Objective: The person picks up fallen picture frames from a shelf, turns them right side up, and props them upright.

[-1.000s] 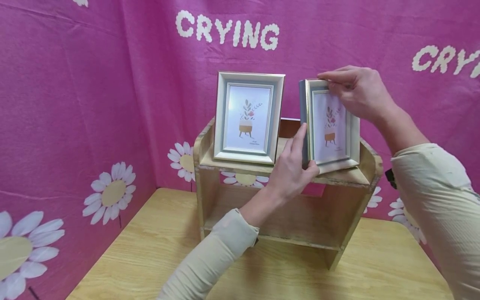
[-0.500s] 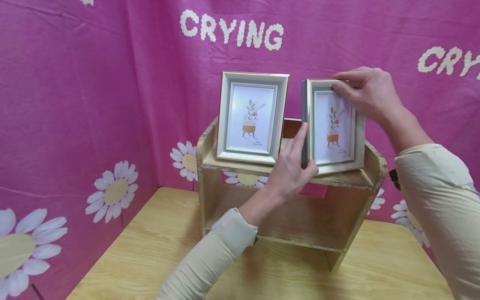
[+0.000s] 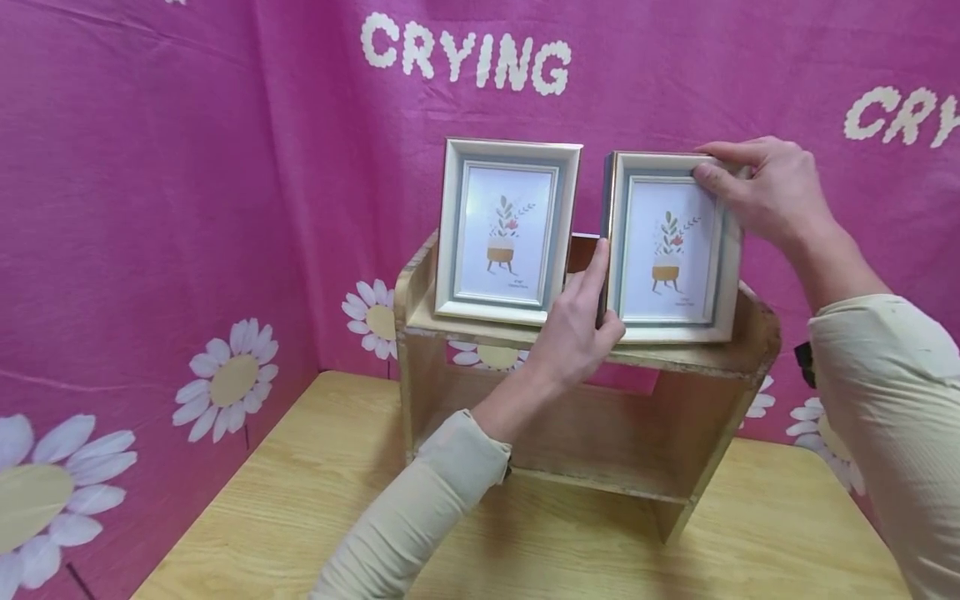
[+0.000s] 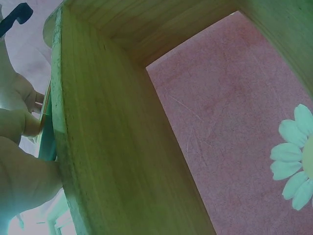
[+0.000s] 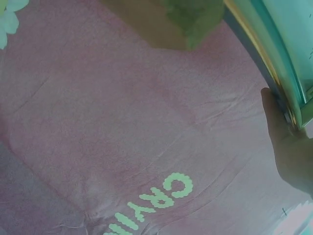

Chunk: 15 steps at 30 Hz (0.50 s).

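Two matching cream-and-grey picture frames, each with a potted-plant print, stand upright on top of a small wooden shelf [image 3: 457,333]. My right hand [image 3: 783,196] pinches the top right corner of the right picture frame [image 3: 667,250], thumb in front and fingers over the top edge. Along that frame's left side lie the straight fingers of my left hand [image 3: 573,333], with the thumb at its lower left corner. Just left of these fingers stands the left picture frame [image 3: 506,233]. In the right wrist view, the right hand [image 5: 293,152] touches the gold-lined edge of the frame.
The shelf stands on a light wood table [image 3: 300,475], with an open lower compartment [image 3: 570,425] facing me. Its raised right side panel [image 3: 757,333] is close to the right frame. A pink cloth [image 3: 150,167] with daisies and lettering hangs behind and at the left.
The right picture frame has turned from angled to facing more forward, and its right side has shifted right. My right hand has moved right along its top; the left frame keeps its place.
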Tool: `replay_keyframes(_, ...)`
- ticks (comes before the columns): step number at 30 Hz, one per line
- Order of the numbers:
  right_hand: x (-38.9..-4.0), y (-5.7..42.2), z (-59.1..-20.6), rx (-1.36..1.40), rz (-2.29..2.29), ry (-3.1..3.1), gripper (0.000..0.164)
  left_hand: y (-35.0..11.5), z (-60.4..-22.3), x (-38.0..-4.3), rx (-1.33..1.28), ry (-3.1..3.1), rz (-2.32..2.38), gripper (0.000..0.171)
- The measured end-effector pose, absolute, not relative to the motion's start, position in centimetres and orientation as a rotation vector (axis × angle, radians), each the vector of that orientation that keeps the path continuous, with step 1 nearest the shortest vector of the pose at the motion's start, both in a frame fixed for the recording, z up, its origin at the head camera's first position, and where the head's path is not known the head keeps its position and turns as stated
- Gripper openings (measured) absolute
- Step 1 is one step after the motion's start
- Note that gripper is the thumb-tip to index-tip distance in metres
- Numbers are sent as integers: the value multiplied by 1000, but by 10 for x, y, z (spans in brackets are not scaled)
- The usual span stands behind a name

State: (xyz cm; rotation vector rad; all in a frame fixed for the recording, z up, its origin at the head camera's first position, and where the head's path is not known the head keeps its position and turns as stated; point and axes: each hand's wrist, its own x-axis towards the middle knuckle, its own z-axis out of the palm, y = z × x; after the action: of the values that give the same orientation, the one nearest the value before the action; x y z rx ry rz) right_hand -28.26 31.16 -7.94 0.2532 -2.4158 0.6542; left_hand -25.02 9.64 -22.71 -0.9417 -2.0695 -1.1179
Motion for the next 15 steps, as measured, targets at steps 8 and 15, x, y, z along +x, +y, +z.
replay_keyframes(8, -279, 319, -81, 219, 658, -2391, 38, 100, -225, -246, -879, -2146, -1017, 69)
replay_keyframes(15, -277, 327, -85, 198, 668, -2388, 37, 104, -227, -244, -781, -2220, -967, 59)
